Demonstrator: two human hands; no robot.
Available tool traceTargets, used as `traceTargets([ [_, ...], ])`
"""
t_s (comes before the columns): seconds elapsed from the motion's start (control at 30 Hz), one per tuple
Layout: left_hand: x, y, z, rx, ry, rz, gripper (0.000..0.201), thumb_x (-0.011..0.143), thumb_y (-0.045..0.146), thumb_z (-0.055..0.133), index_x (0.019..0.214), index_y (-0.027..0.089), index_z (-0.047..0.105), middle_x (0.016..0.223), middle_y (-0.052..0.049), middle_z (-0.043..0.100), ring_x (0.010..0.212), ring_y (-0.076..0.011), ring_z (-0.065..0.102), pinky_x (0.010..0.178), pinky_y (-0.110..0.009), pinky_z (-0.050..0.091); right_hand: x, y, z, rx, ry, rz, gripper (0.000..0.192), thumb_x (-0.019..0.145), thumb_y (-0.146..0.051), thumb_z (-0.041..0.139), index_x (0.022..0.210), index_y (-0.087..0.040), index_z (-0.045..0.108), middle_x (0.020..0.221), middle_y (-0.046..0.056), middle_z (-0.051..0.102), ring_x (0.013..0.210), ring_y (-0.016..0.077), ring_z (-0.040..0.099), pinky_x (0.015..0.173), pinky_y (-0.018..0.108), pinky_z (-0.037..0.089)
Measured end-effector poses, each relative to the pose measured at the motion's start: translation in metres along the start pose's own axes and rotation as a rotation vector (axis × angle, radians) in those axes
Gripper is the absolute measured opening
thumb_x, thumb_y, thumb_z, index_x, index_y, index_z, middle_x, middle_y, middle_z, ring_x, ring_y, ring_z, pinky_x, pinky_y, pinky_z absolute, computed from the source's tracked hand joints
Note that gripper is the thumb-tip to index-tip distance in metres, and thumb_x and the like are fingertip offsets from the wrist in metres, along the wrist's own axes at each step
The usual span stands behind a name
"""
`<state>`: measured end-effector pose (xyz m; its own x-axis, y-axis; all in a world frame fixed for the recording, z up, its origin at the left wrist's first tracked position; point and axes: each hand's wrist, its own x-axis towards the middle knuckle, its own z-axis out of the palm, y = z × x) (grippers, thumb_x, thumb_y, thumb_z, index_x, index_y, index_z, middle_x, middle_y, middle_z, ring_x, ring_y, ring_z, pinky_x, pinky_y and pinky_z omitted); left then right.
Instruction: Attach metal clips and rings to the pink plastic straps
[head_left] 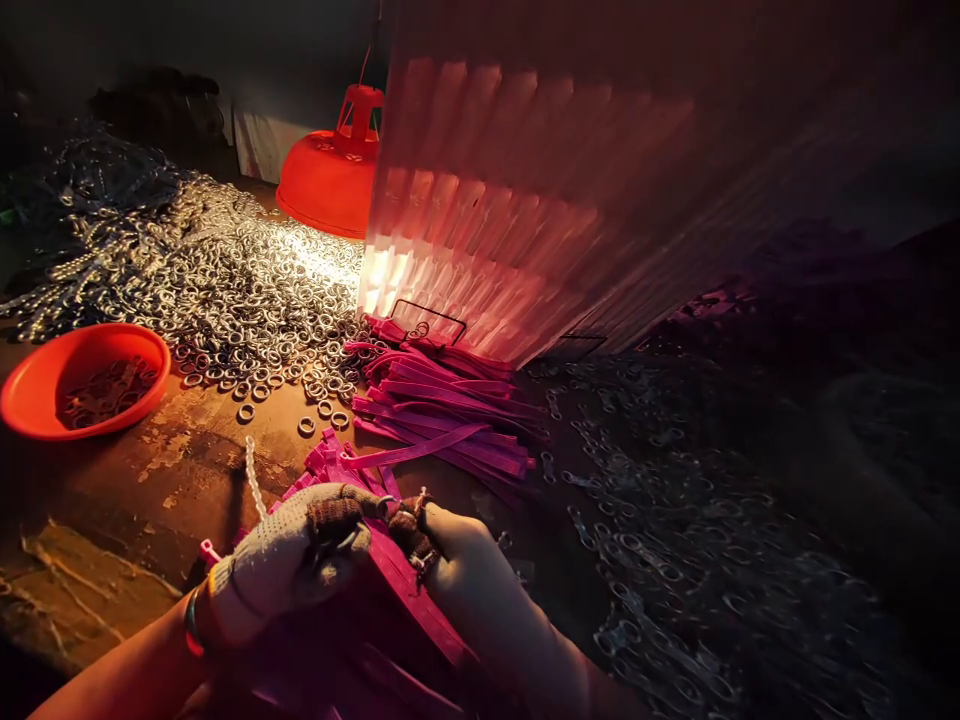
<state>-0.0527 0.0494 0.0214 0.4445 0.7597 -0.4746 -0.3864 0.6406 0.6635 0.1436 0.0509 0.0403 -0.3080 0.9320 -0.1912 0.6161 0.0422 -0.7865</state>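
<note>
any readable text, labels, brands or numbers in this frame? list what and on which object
None readable. No lettering shows on the red lamp shade, the orange bowl, the pink straps, the metal rings or the gloves on the left hand and right hand. The dim right side is too dark to tell.

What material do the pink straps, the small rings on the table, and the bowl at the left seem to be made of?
Pink straps: probably woven or plastic tape; flat, matte, bending limply. Rings: metal, it seems; silvery and shining under the lamp. Bowl: likely plastic; smooth, evenly orange-red, slightly glossy rim.
</note>
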Motion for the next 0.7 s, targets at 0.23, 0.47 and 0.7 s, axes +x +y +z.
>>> traceTargets([
  [0.23,0.009,0.006,-0.008,-0.266,0.026,-0.091,0.031,0.07,0.03,0.076,0.096,0.015,0.07,0.069,-0.003,0.064,0.048,-0.0071,0.052,0.04,-0.014,0.034,0.063,0.058,-0.057,-1.02,0.038,-0.103,0.019,0.073,-0.013,0.058,0.086,-0.013,0.073,0.137,0.013,0.057,0.126,0.0305,0.043,0.095,0.04,0.035],
  [0.47,0.008,0.005,0.006,-0.08,-0.054,0.007,0.037,0.073,0.044,0.074,0.092,0.013,0.068,0.043,0.009,0.036,0.035,-0.0028,0.021,0.033,-0.016,0.013,0.075,0.066,-0.055,-1.145,0.0,-0.125,0.018,0.075,-0.014,0.059,0.083,-0.008,0.075,0.104,0.019,0.068,0.092,0.0289,0.057,0.07,0.039,0.039],
  [0.7,-0.003,0.034,0.023,0.273,-0.03,0.143,0.029,0.082,0.033,0.065,0.098,0.01,0.07,0.064,-0.004,0.064,0.039,-0.0037,0.036,0.038,-0.019,0.021,0.014,0.052,-0.041,-1.107,0.27,-0.205,0.029,0.082,-0.002,0.044,0.088,-0.011,0.071,0.119,0.019,0.064,0.08,0.0231,0.059,0.069,0.038,0.046],
])
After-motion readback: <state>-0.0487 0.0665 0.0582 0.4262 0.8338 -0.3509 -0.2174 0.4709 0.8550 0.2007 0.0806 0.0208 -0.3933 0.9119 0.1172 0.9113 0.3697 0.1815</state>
